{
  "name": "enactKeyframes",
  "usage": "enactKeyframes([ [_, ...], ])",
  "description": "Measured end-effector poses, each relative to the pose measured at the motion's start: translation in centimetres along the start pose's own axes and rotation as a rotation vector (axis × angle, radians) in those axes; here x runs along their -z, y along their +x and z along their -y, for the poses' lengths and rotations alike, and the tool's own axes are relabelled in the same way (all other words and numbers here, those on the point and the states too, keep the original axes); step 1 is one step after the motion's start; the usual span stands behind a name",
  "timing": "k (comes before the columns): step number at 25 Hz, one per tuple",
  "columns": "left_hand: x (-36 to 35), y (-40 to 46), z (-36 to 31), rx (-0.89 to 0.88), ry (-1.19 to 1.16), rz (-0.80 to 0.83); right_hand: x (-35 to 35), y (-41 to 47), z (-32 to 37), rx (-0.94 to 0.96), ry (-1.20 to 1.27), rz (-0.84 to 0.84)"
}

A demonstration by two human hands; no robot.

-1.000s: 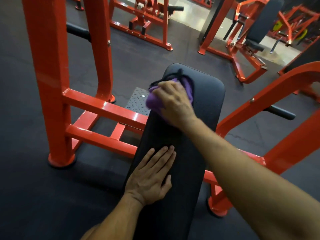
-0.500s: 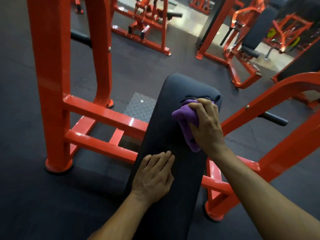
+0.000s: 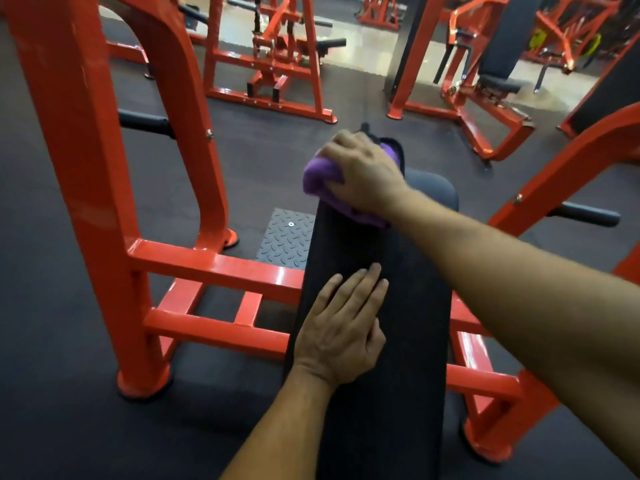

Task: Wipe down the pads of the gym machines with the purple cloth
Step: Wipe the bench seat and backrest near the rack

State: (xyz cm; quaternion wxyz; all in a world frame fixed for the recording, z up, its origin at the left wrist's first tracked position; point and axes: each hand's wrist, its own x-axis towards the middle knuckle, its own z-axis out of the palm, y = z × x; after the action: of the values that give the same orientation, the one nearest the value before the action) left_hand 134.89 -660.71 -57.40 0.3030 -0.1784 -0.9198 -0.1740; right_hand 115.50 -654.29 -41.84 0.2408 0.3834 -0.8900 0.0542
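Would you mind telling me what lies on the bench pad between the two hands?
In the head view, only bare black bench pad lies between the flat left hand and the right hand gripping the purple cloth.

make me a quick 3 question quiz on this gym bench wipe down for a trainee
1. True or false: the left hand lies flat, fingers straight, on the long black padded bench pad.
2. Which hand has its grip on the bunched purple cloth?
A. left
B. right
C. both
3. Fill in: the cloth sits at the ___ end of the pad, the end away from the person.

Key
1. True. It holds nothing.
2. B. The right hand holds the cloth down on the pad.
3. Far, beside the black diamond-pattern metal footplate and the red-orange steel frame.
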Motion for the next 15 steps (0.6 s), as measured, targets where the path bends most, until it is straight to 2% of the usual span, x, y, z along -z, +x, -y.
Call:
enactKeyframes([
  [2, 0.1, -0.3, -0.4, -0.007, -0.008, 0.034, 0.6, -2.1, -3.4, -0.269, 0.014, -0.008],
  [4, 0.1, -0.6, -0.1, -0.015, -0.018, 0.03, 1.6, -7.3, -5.0, -0.389, 0.018, -0.105],
  [6, -0.1, -0.3, 0.3, -0.014, -0.012, 0.012, 2.2, -11.7, -4.0, -0.377, 0.057, -0.237],
  [8, -0.4, -0.2, 0.3, -0.009, -0.007, -0.013, 0.8, -12.7, -1.1, -0.313, 0.095, -0.285],
  [11, -0.6, -0.6, 0.2, -0.025, -0.036, -0.023, -1.1, -8.6, 2.5, -0.11, 0.105, -0.187],
  [13, -0.5, -0.6, 0.3, -0.031, -0.041, -0.011, -1.1, -5.4, 1.7, 0.003, 0.041, -0.092],
  [15, -0.5, -0.3, 0.1, -0.042, -0.046, -0.009, -0.1, -3.3, -1.7, -0.095, 0.055, -0.087],
])
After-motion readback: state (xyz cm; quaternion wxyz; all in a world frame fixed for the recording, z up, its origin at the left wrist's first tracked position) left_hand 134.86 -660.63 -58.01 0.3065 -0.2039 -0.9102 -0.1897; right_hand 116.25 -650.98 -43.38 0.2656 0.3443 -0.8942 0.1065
